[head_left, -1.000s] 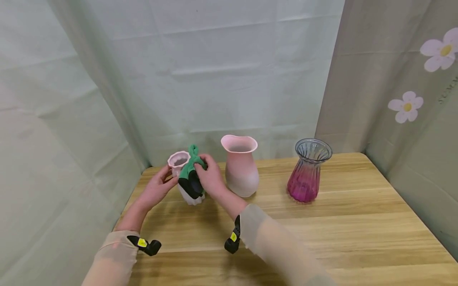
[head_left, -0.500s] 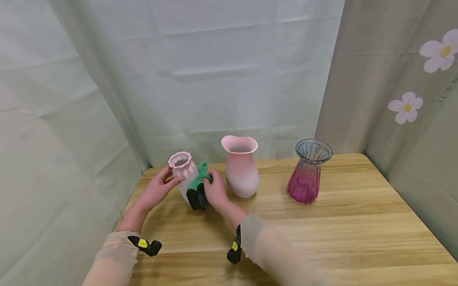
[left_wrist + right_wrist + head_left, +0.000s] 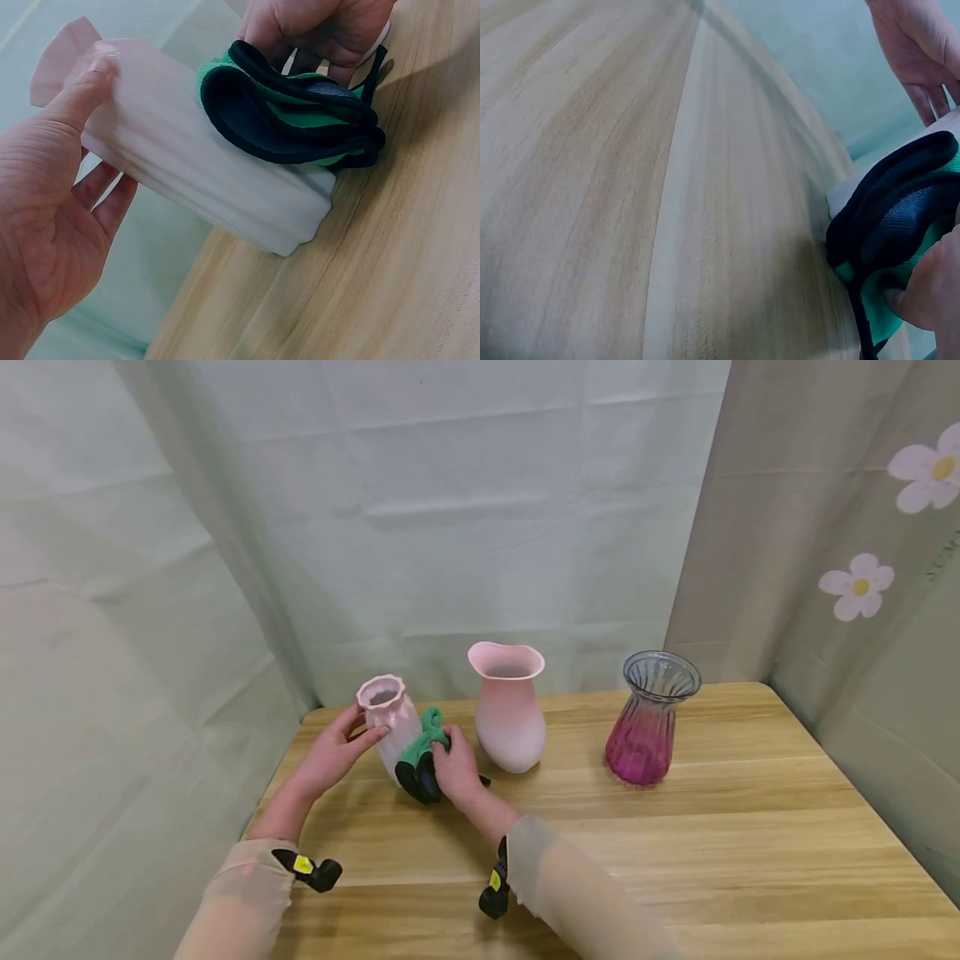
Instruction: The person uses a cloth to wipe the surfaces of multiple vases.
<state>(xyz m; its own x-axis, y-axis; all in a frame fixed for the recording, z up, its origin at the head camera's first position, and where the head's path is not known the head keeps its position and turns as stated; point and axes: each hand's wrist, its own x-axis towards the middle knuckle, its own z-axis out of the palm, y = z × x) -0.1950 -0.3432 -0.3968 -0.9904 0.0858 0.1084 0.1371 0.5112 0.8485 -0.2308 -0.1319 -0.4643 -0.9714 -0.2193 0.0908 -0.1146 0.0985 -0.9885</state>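
My left hand (image 3: pixel 333 756) grips a pale pink vase (image 3: pixel 396 737) just below its scalloped rim, thumb on the near side and fingers behind. The vase's ribbed white lower body (image 3: pixel 172 142) shows in the left wrist view. A folded green cloth (image 3: pixel 424 745) with black edging is pinched in my right hand (image 3: pixel 456 768) and lies against the vase's right side, low down. Its dark inner folds (image 3: pixel 900 217) face the right wrist camera. Cloth and right hand hide part of the vase's lower side.
A taller pink-to-white vase (image 3: pixel 510 727) with a wavy mouth stands close to the right of my right hand. Further right is a ribbed glass vase (image 3: pixel 645 735), grey above and magenta below. All are on a wooden table (image 3: pixel 675 860), with hanging curtains (image 3: pixel 480 527) behind.
My right hand has moved the cloth down the vase's side and a little to the right, uncovering more of its upper body. The left hand keeps its hold near the rim.
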